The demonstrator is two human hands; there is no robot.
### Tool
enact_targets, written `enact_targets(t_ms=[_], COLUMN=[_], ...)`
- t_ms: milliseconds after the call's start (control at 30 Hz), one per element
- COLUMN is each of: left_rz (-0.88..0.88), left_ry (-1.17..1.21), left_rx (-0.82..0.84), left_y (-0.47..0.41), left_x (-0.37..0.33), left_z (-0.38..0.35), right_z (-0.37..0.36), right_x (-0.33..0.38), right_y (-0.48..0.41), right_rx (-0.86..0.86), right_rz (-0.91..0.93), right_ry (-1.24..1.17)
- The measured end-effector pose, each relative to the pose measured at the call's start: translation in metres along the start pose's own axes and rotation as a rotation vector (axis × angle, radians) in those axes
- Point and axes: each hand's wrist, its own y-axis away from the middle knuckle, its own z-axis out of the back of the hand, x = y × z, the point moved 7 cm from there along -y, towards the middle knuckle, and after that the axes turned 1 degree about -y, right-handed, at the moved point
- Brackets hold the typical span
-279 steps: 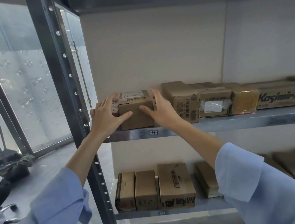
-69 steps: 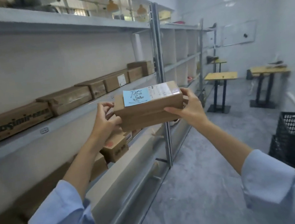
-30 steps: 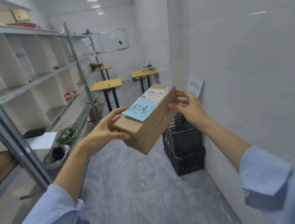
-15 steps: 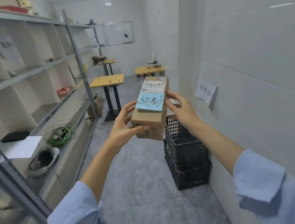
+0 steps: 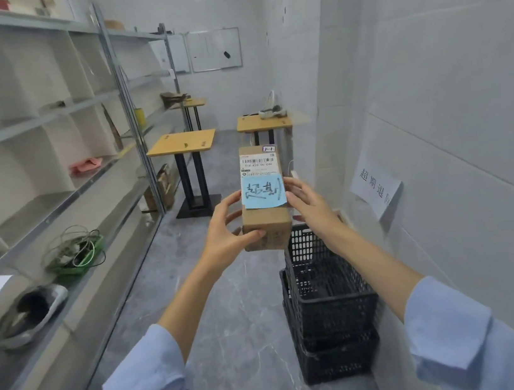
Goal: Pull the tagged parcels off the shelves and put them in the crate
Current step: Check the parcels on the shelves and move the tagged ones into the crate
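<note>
Carried closer: brown cardboard parcel with blue sticky tag [image 5: 263, 199] now above black slatted plastic crate [image 5: 330, 303]; left hand [image 5: 226, 232], right hand [image 5: 308, 202] clamp its sides. Lowering in seems next.

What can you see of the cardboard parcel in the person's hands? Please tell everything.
The parcel is a long, closed brown cardboard box. Its top carries a white barcode label and, nearer the person, a blue note with dark handwriting. It is in the air, pointing away from the person, higher than the black crate and not in it. The left hand grips its left side and near end; the right hand holds its right side.
</note>
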Motion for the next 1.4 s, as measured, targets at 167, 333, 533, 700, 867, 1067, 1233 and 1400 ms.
enact_targets(t_ms=[167,333,533,700,867,1067,1233,1400], left_rz=[0.057,0.128,0.237,0.348,0.410,0.480,0.337,0.380], left_ry=[0.013,0.010,-0.002,-0.031,-0.047,-0.151,-0.693,-0.922], left_rx=[0.020,0.063,0.200,0.308,0.439,0.518,0.445,0.412], left_y=[-0.062,-0.125,-0.209,-0.279,-0.318,-0.335,-0.340,-0.328], left_x=[0.052,0.116,0.209,0.284,0.359,0.431,0.498,0.563], left_z=[-0.032,-0.074,-0.125,-0.150,-0.193,-0.224,-0.199,-0.190], right_z=[0.019,0.045,0.074,0.090,0.111,0.134,0.137,0.119], right_x=[-0.048,-0.119,-0.210,-0.292,-0.377,-0.464,-0.543,-0.628], right_y=[-0.054,-0.112,-0.199,-0.272,-0.293,-0.294,-0.293,-0.301], right_rx=[0.111,0.137,0.050,0.010,-0.052,-0.073,0.002,0.106], right_rz=[-0.082,-0.098,-0.187,-0.283,-0.380,-0.485,-0.561,-0.583], right_ry=[-0.031,0.104,0.233,0.306,0.272,0.283,0.342,0.375])
